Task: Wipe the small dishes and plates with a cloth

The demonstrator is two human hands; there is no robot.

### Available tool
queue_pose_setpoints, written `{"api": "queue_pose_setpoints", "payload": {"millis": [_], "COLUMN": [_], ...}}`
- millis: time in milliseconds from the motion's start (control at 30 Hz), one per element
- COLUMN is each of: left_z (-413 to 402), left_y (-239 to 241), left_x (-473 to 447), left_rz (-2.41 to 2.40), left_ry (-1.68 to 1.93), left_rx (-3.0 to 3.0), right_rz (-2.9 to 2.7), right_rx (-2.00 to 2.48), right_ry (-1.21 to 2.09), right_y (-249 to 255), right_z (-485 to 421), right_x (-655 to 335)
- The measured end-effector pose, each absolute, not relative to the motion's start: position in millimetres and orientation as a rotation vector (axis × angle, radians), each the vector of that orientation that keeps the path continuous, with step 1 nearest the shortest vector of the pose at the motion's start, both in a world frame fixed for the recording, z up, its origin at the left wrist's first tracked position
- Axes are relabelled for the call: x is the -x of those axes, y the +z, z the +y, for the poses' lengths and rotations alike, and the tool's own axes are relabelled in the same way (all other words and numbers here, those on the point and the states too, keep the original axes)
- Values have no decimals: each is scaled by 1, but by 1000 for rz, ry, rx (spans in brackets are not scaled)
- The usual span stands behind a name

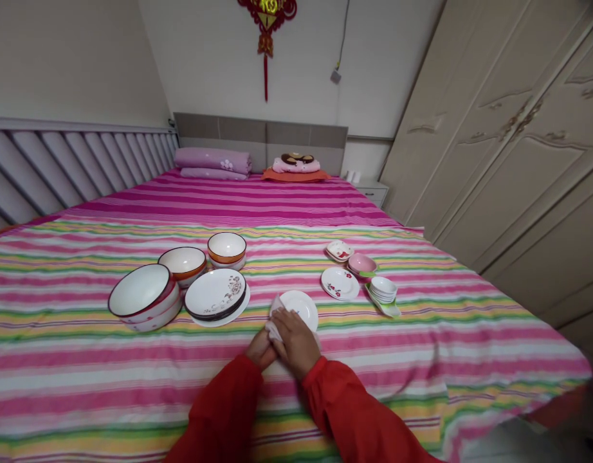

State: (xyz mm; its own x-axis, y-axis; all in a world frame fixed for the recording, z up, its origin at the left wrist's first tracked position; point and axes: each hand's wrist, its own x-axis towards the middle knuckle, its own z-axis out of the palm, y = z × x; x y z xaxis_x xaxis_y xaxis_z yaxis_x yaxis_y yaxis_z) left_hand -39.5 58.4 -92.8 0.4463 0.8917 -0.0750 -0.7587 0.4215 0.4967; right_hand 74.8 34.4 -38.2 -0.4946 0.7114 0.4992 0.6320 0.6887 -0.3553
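Observation:
A small white plate (302,304) sits on the striped bed cover near its front middle. My right hand (295,339) is closed over a white cloth (276,319) pressed against the plate's near edge. Tucked under and beside it, my left hand (258,351) has curled fingers that seem to grip the plate's or the cloth's lower edge; I cannot make out which. Both arms wear red sleeves.
To the left stand a large white bowl (143,294), a stack of plates with a flower print (216,295) and two orange-banded bowls (226,249). Small dishes, a pink bowl (362,263) and stacked white cups (383,289) lie to the right. Wardrobe doors (513,135) line the right side.

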Motion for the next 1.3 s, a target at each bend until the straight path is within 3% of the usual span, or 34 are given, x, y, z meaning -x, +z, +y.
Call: {"api": "queue_pose_setpoints", "payload": {"millis": [233,433,767,1133,1300], "left_z": [54,56,56,55,58], "left_y": [-74,-74,-61,-60,-62], "left_x": [35,36,37,33,33], "left_rz": [413,376,354,283,269], "left_ry": [1120,1176,1067,1112,1107], "left_rx": [-476,-407,-281,-255,-228], "right_rz": [-1969,-1761,-2093,-2103,-1939], "right_rx": [1174,1291,1118,1206,1256], "right_ry": [210,336,72,127,86], "right_y": [-31,-56,-77,-39,-49], "right_z": [76,53,0,64,65], "right_x": [-98,-118,-91,-65,-85]}}
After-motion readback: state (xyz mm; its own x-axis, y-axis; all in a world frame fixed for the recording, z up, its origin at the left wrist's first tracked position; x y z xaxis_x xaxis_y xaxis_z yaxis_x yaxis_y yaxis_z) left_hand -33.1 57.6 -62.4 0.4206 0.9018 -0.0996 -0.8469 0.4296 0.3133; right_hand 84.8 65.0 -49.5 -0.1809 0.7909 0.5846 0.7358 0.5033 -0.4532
